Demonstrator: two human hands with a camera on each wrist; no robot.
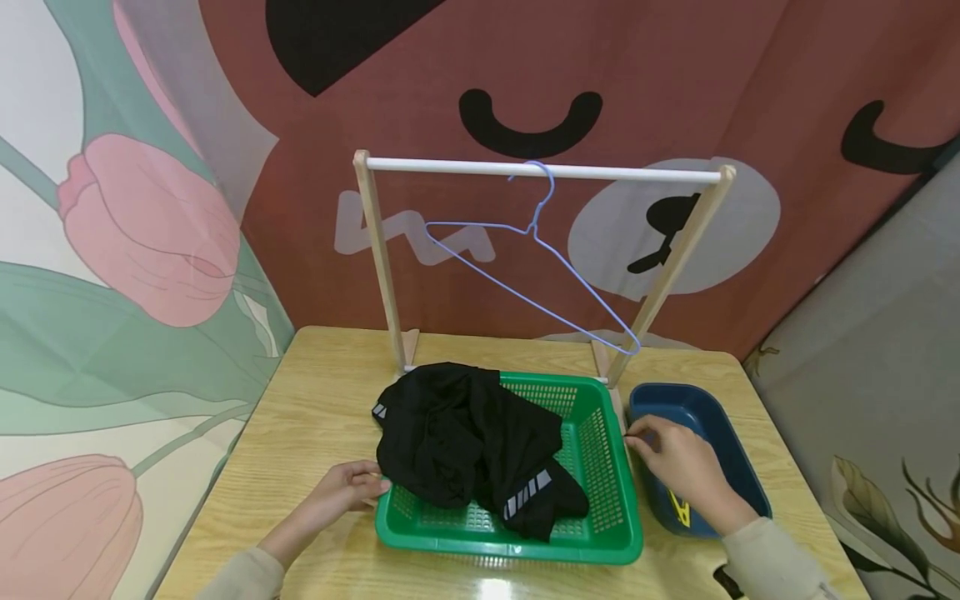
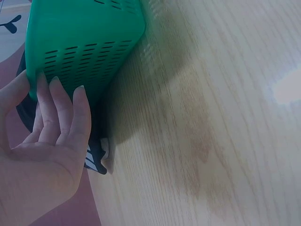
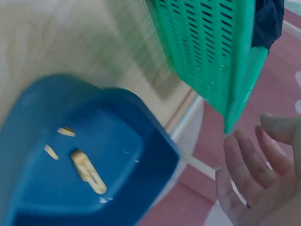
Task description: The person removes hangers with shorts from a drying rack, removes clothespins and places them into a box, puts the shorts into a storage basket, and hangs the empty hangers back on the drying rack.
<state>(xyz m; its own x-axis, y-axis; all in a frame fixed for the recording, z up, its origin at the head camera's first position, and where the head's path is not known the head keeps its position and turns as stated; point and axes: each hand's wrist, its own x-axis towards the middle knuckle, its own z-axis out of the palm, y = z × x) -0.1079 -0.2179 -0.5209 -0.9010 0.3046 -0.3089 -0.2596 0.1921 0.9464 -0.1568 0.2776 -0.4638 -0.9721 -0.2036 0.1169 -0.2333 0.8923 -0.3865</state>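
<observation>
A green plastic basket with perforated walls stands on the table, and a crumpled black garment with light stripes lies in it, draped over the left and back rim. My left hand grips the basket's left rim; in the left wrist view the thumb is at the rim and the fingers lie along the outer wall. Just off the right rim is my right hand, above the edge of a blue basin. The right wrist view shows its fingers loosely bent, apart from the rim and holding nothing.
Behind the basket stands a wooden rack with a white bar. A blue hanger hangs from the bar. Yellow clips lie inside the basin at right. Patterned cloth covers the wall behind the wood-grain table.
</observation>
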